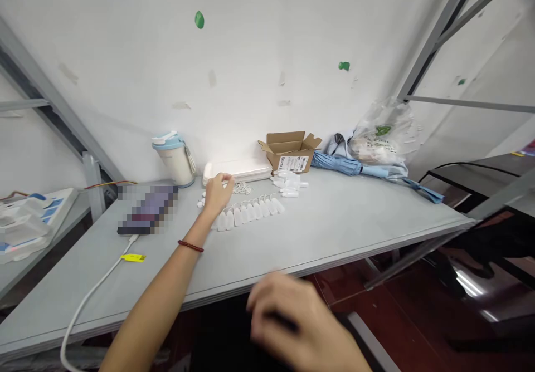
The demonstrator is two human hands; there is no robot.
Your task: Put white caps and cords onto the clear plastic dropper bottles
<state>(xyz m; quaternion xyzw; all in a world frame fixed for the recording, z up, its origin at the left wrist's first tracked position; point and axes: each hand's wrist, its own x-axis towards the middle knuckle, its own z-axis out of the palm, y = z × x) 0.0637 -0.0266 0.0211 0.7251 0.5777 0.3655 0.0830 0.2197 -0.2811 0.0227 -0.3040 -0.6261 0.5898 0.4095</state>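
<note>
While the right hand (298,319) blurs, the left hand (218,194) is at the tags (251,212)

White tags lie in a slanting row mid-frame on the table (334,216). At their left end, the left hand's fingers curl narrowly; whether they hold anything cannot be told. Bottom centre, the right hand is loosely bent, its grip unclear. Tubes (289,192) lie just right of centre.

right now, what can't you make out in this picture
In the head view:
Right hand's grip: blurred, any contents unclear.
Left hand's grip: anything pinched is too small to tell.
Oval pieces: left wrist hides whether the row continues.
Phone screen: covered by pixelation.
Cardboard box: floor hidden by its front wall.
White cable: far end cut off by bottom edge.
</note>
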